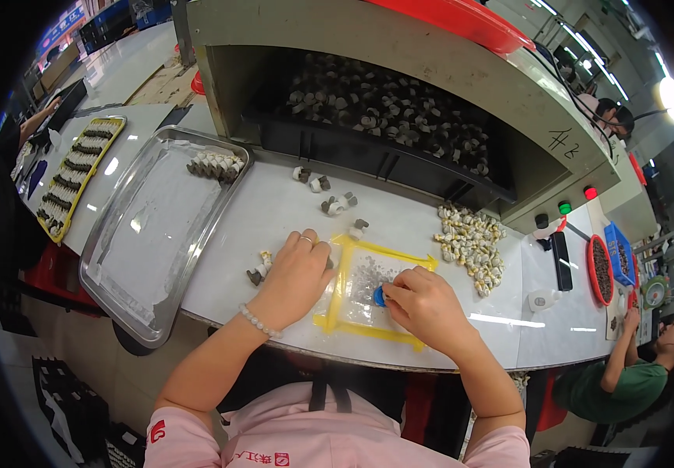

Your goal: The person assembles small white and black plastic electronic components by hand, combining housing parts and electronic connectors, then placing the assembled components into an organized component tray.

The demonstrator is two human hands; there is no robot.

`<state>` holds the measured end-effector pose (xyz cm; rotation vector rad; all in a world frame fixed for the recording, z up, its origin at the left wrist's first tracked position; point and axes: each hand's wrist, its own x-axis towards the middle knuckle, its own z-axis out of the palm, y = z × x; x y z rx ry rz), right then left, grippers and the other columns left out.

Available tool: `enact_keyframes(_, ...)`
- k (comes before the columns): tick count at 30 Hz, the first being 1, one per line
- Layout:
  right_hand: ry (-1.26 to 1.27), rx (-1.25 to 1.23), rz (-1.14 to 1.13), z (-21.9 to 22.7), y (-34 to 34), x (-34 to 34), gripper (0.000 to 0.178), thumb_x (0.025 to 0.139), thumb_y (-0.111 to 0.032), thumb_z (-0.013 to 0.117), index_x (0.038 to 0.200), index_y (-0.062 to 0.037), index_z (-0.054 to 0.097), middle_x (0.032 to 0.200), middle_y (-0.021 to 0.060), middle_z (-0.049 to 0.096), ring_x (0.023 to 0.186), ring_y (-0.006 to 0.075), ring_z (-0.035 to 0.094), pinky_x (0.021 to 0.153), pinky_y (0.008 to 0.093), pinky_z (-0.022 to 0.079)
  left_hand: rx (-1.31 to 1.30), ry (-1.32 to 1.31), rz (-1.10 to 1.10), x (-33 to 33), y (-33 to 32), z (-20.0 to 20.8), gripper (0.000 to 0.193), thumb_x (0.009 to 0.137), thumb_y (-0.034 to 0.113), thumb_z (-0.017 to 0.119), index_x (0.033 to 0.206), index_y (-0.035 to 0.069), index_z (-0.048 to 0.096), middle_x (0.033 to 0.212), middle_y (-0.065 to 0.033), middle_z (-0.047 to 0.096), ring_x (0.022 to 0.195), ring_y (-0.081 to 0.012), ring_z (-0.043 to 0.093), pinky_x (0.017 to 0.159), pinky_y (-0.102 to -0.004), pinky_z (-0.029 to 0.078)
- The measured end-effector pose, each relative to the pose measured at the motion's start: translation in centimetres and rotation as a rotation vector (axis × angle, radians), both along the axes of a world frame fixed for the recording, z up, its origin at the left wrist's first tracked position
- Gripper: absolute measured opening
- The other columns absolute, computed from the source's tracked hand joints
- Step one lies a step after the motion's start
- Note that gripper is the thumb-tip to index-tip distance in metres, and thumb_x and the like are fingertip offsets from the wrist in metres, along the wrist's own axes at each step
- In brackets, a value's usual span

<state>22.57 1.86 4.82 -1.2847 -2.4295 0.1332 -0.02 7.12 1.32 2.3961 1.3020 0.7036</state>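
Head view: right hand (pixel 428 303) pinches blue disc (pixel 379 296); left hand (pixel 294 273), hold unclear; twelve-o'clock black bin (pixel 337 154), nine-o'clock tray (pixel 149 226) contain grey-white parts (pixel 216 166).

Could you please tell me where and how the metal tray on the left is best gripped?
Probably by the raised rim of the metal tray: left hand and right hand on opposite long sides, coming from the near end, which juts past the table. The pieces cluster far right, so that corner may weigh more.

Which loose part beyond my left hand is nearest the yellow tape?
The lone grey-white part, just off the far-left corner of the tape; the others lie nearer the bin.
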Motion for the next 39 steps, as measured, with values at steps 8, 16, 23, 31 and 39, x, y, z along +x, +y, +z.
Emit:
enact_keyframes(8, 0.057, -0.018, -0.024, -0.3, -0.3, 0.5, 0.013, 0.072, -0.007, 0.067, 0.084, -0.0038, 0.067, 0.076, 0.0060, 0.058, 0.074, 0.0228, 0.058, 0.066, 0.0344, 0.049, -0.626, -0.650, -0.046, 0.2, -2.0, 1.7, 0.020, 0.082, 0.005, 0.067, 0.097, -0.004, 0.058, 0.090, -0.0104, 0.063, 0.080, -0.0180, 0.064, 0.073, -0.0256, 0.052)
enact_keyframes(16, 0.002, -0.048, -0.049, 0.2, -0.4, 0.1, 0.020, 0.070, -0.003, 0.071, 0.089, -0.0024, 0.069, 0.081, 0.0085, 0.061, 0.074, 0.0250, 0.059, 0.064, 0.0337, 0.050, -1.130, -1.283, -0.014, 1.1, -5.9, -0.3, 0.035, 0.086, -0.005, 0.059, 0.121, -0.005, 0.055, 0.087, -0.0115, 0.064, 0.075, -0.0171, 0.063, 0.071, -0.0282, 0.055)
enact_keyframes(23, 0.413, -0.204, -0.187, -1.2, -1.9, 0.7, 0.022, 0.074, -0.002, 0.070, 0.097, -0.0011, 0.068, 0.087, 0.0103, 0.063, 0.076, 0.0216, 0.061, 0.067, 0.0290, 0.049, -1.127, -1.358, -0.043, 1.7, -6.5, -1.5, 0.029, 0.087, -0.005, 0.057, 0.116, -0.006, 0.056, 0.092, -0.0135, 0.064, 0.076, -0.0191, 0.065, 0.073, -0.0289, 0.055)
enact_keyframes(31, 0.891, -0.482, -0.162, -1.6, -2.8, -0.1, 0.024, 0.080, -0.001, 0.067, 0.104, 0.0006, 0.066, 0.094, 0.0097, 0.064, 0.084, 0.0174, 0.061, 0.075, 0.0277, 0.047, -1.145, -1.316, -0.055, 1.7, -6.5, -1.6, 0.025, 0.087, -0.006, 0.057, 0.112, -0.006, 0.057, 0.094, -0.0154, 0.064, 0.079, -0.0217, 0.067, 0.073, -0.0306, 0.056)
enact_keyframes(39, 0.800, -0.460, -0.099, -0.8, -2.8, -0.8, 0.024, 0.079, 0.000, 0.068, 0.103, 0.0011, 0.067, 0.094, 0.0114, 0.065, 0.086, 0.0192, 0.062, 0.077, 0.0283, 0.048, -1.142, -1.336, -0.061, 1.7, -6.5, -1.8, 0.024, 0.087, -0.006, 0.057, 0.111, -0.007, 0.058, 0.096, -0.0162, 0.065, 0.079, -0.0222, 0.067, 0.073, -0.0309, 0.057)
